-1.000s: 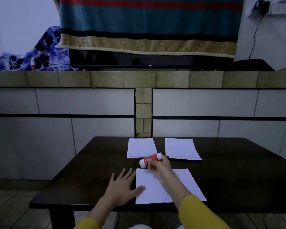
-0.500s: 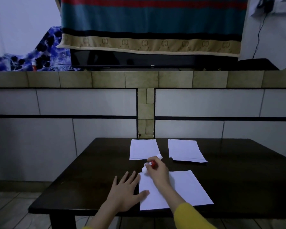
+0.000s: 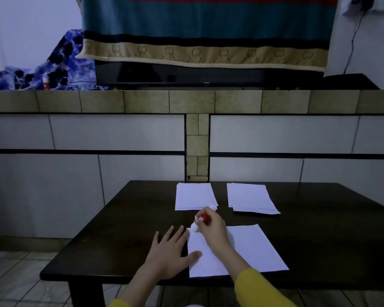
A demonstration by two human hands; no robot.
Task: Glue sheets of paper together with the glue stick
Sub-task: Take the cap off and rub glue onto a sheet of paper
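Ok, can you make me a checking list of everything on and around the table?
Surface: dark table, flat, mostly bare.
Job's things: near sheet at the front edge; far-left sheet and far-right stack at the back, apart from each other; glue stick, tilted, its lower tip at the near sheet's far-left corner.
Clutter: nothing seen on the table.
Hands: left hand flat, thumb on the near sheet's left edge; right hand gripping the glue stick.
Cables: black cable hanging down the wall, upper right.
Surroundings: tiled ledge, dark screen under a striped cloth, blue patterned fabric.
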